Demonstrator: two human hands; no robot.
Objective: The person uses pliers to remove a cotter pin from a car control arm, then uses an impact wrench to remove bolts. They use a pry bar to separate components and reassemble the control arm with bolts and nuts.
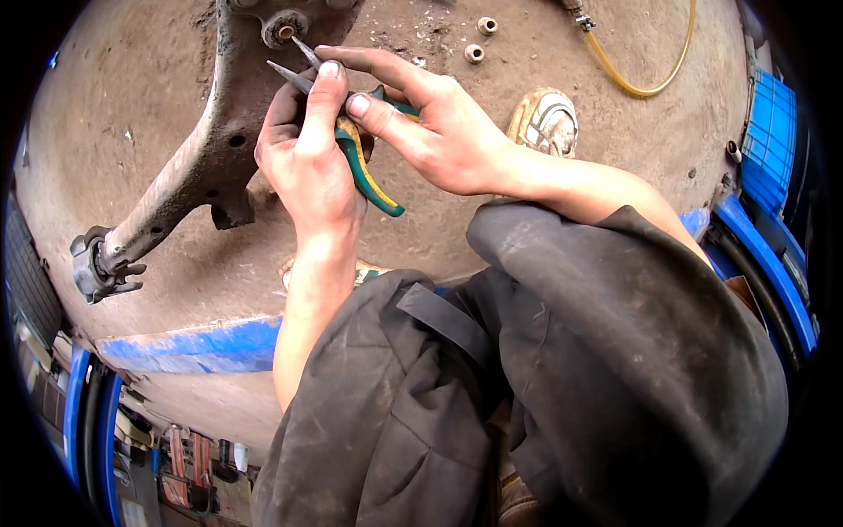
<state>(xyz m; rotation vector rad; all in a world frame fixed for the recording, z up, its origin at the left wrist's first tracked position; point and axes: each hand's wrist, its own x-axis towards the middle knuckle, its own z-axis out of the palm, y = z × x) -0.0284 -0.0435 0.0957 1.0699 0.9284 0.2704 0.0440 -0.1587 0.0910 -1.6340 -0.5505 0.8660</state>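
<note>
Both my hands hold one pair of long-nose pliers [369,180] with green and yellow handles. My left hand [307,158] wraps the lower handle, thumb up along the jaws. My right hand [430,123] grips the upper handle, forefinger stretched toward the tips. The thin jaws are spread a little and point at a round bushing eye [283,30] at the top of a rusty metal suspension arm [189,176] lying on the concrete floor. The arm's far end carries a dirty joint [98,268] at the lower left.
Two small metal sleeves [480,39] lie on the floor near the top. A yellow hose [645,83] loops at the upper right. My shoe [546,123] rests on the floor. Blue lift parts [768,140] sit on the right, a blue painted edge [193,347] on the left.
</note>
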